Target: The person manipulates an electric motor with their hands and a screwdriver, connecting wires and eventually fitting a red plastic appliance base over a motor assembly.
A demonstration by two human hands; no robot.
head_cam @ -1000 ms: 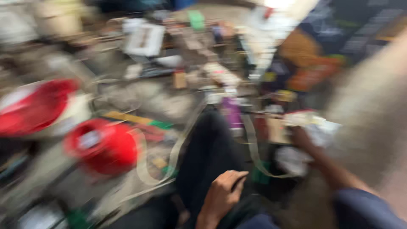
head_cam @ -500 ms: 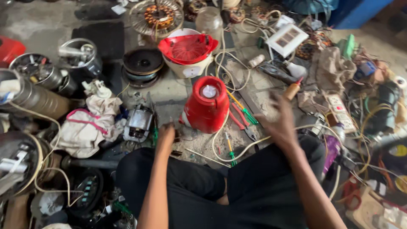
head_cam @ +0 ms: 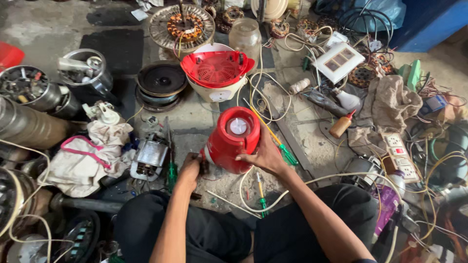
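- Floor [head_cam: 302,131]: cluttered w/ motors, wires, tools.
- Red base [head_cam: 233,139]: on floor btwn knees, tilted, beside small motor [head_cam: 150,158].
- R hand [head_cam: 264,155]: clasps base's side, fingers spread, forearm angled in. Best kept firm so base can't roll.
- L hand [head_cam: 189,168]: pinching a dark part at base's lower edge; wrist low.

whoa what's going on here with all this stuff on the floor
A person sits on the floor among scattered appliance parts, wires and tools. Their right hand grips the side of a red appliance base lying tilted on the concrete, while the left hand works at its lower end. A bare electric motor and a green-handled screwdriver lie just to the left.
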